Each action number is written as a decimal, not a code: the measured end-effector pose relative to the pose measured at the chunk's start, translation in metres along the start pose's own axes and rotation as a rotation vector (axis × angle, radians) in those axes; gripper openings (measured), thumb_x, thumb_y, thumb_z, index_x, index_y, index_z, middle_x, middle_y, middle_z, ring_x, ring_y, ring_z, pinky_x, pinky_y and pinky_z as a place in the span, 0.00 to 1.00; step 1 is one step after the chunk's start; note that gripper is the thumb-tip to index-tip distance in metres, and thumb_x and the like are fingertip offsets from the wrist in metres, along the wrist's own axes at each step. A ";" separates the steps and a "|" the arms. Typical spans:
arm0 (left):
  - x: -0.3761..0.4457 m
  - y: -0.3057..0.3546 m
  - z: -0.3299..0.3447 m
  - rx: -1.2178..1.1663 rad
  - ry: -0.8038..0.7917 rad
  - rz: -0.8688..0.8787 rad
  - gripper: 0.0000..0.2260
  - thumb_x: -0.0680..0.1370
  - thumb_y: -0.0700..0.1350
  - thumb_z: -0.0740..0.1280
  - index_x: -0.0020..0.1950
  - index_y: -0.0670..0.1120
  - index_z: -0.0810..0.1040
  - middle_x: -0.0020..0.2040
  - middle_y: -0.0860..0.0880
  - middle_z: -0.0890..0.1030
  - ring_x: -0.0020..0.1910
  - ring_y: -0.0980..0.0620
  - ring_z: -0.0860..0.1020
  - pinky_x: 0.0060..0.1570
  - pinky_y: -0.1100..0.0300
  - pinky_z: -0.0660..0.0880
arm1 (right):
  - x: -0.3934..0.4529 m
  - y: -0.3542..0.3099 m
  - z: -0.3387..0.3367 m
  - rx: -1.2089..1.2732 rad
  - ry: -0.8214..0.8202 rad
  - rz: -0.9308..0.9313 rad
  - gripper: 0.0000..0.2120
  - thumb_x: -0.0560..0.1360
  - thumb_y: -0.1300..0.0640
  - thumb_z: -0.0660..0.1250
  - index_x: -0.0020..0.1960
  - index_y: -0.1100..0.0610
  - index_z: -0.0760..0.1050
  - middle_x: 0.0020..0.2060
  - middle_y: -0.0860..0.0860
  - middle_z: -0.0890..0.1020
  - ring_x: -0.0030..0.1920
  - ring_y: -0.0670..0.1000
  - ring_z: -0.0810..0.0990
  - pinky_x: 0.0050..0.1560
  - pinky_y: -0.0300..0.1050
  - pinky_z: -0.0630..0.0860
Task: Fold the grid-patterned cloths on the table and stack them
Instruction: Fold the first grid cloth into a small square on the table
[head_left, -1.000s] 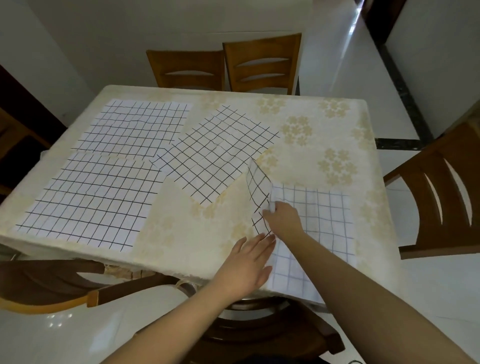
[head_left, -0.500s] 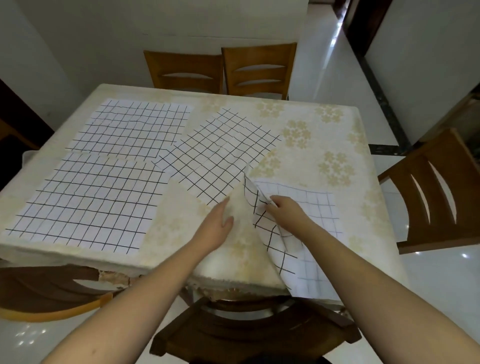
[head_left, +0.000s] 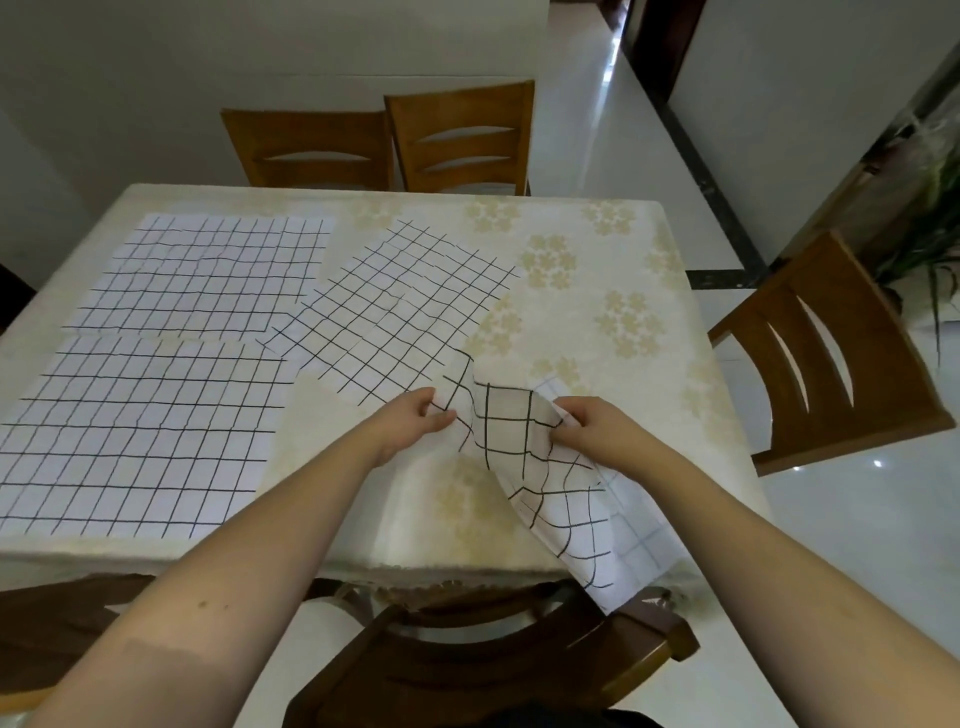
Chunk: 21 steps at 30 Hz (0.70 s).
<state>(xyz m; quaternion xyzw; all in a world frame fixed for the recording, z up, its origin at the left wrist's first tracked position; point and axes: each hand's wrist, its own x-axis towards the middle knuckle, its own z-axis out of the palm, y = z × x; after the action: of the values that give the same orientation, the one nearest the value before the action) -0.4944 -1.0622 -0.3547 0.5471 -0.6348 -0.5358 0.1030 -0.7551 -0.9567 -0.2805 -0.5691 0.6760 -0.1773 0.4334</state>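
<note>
Four grid-patterned cloths are on the table, which wears a cream covering printed with pale flowers. Both hands work the near-right cloth close to the front edge: the left hand pinches its upper left corner between thumb and curled fingers, and the right hand pinches the raised top edge just to the right, so the cloth stands up between them in a loose fold. Its lower part trails down toward the table's near-right corner and hangs a little past the edge. Three more cloths lie flat: a near-left cloth, a far-left cloth just behind it, and a middle cloth turned at an angle, its near corner close to the left hand. Two wooden chairs stand at the far side, another chair at the right, and one chair is tucked under the near edge.
</note>
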 end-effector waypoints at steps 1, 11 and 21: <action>-0.001 0.002 -0.002 0.015 0.032 0.024 0.14 0.76 0.56 0.70 0.46 0.47 0.71 0.40 0.52 0.66 0.39 0.51 0.65 0.39 0.56 0.61 | 0.001 0.003 -0.003 -0.044 0.012 -0.011 0.02 0.72 0.58 0.68 0.41 0.53 0.78 0.37 0.54 0.81 0.36 0.48 0.75 0.38 0.44 0.68; -0.025 0.018 -0.050 -0.030 0.405 0.089 0.21 0.77 0.52 0.70 0.34 0.46 0.61 0.31 0.47 0.67 0.26 0.56 0.74 0.27 0.62 0.60 | 0.026 0.008 -0.026 -0.263 0.167 -0.005 0.17 0.74 0.60 0.69 0.61 0.48 0.75 0.44 0.48 0.78 0.39 0.51 0.78 0.39 0.43 0.74; -0.042 -0.019 -0.064 0.019 0.462 0.007 0.23 0.80 0.58 0.61 0.38 0.39 0.68 0.35 0.46 0.67 0.33 0.51 0.65 0.35 0.57 0.61 | 0.048 0.020 -0.013 -0.309 0.224 0.141 0.18 0.77 0.54 0.67 0.66 0.56 0.75 0.59 0.58 0.80 0.55 0.59 0.79 0.49 0.45 0.73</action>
<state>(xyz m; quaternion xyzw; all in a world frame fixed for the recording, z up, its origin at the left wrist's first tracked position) -0.4210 -1.0614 -0.3243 0.6542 -0.6011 -0.3898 0.2423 -0.7766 -0.9988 -0.3067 -0.5568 0.7772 -0.1029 0.2746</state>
